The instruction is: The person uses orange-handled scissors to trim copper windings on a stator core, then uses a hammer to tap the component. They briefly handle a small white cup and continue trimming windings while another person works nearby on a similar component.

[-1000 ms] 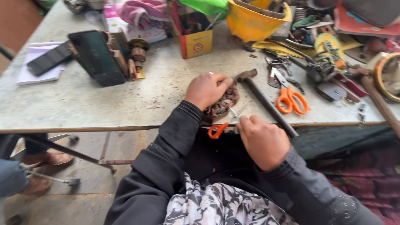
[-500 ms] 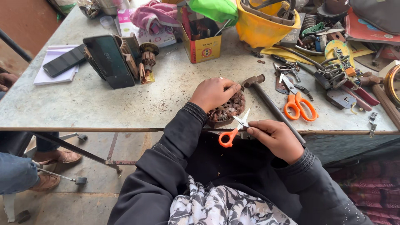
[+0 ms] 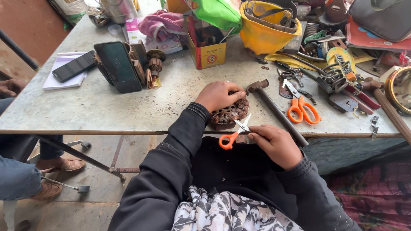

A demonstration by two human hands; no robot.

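The left hand (image 3: 220, 95) lies cupped over the top of a round, rusty-brown motor stator (image 3: 229, 114), a slotted core packed with copper windings, and presses it down at the near edge of the table (image 3: 107, 113); its fingers are curled around the far rim. The right hand (image 3: 276, 143) hovers just in front of the table edge, its fingers bunched together and pinching the small orange-handled scissors (image 3: 234, 132) near the pivot, with the blades pointing up toward the front face of the stator and the orange loops hanging free to the left. Whether the blades are actually in a slot or only touching the windings is too small to tell. Judging by what shows, the work on the stator is in its middle: the windings appear to sit in the core, no loose cut wire is visible on the table beside it, and the core is not yet bare. A hammer (image 3: 274, 109) lies just to the right of the stator, its handle running toward the table edge, and a larger pair of orange scissors (image 3: 302, 109) lies further right, untouched. Farther back stand a dark phone case (image 3: 117, 66), a yellow hard hat (image 3: 267, 25) and a small yellow box (image 3: 207, 53). Another person's hand (image 3: 10, 87) rests at the far left.
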